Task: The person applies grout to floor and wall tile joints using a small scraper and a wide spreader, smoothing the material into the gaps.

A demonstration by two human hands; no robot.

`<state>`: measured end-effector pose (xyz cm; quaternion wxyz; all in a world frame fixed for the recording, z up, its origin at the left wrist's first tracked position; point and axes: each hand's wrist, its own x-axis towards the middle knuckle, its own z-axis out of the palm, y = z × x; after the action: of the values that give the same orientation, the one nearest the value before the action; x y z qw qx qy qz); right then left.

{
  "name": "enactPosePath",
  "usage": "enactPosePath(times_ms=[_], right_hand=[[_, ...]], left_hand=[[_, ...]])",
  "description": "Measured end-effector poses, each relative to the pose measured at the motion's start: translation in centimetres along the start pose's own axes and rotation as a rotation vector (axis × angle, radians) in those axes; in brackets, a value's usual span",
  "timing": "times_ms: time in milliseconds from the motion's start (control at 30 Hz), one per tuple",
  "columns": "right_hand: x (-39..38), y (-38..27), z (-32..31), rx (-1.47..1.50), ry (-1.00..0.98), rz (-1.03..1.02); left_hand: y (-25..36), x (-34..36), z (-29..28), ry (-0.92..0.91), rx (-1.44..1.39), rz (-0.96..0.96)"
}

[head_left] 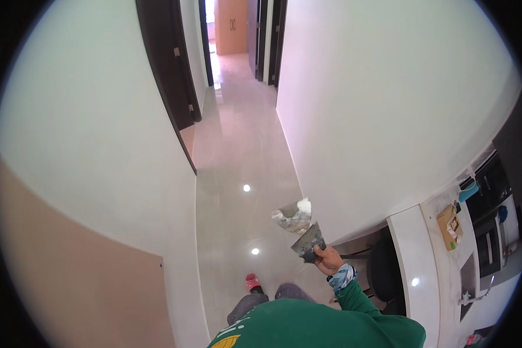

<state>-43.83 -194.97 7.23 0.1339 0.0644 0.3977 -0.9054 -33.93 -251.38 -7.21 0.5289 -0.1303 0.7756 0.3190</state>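
Note:
My right hand reaches forward from the lower right, its fingers closed on a putty knife with a wide, grey-smeared blade. Just beyond that blade is a second wide scraper blade, smeared with white and grey putty. Its handle is hidden, so I cannot tell whether the same hand grips it too. A patterned blue-and-white band wraps my right wrist below the green sleeve. My left hand does not show.
White walls flank a glossy tiled hallway floor. Dark door frames stand along it, with an orange-brown cabinet at the far end. To the right are a black stool and a white counter bearing a cardboard box.

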Motion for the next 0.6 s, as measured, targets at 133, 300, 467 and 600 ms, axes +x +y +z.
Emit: enactPosePath(times_ms=[133, 300, 467, 600], right_hand=[[3.8, -2.6, -1.1, 0.029, 0.045, -0.001], [5.4, -1.8, -3.8, -0.039, 0.017, -0.009], [4.9, -0.4, -4.6, -0.035, -0.075, -0.079], [4.9, -0.2, -4.7, -0.056, -0.117, -0.075]], left_hand=[[1.5, 1.0, -2.5, -0.051, 0.061, -0.021], [1.9, 1.6, -2.2, -0.063, 0.107, -0.045], [3.8, 2.3, -0.1, -0.027, 0.156, 0.002], [4.9, 3.3, 1.2, 0.006, 0.184, 0.07]])
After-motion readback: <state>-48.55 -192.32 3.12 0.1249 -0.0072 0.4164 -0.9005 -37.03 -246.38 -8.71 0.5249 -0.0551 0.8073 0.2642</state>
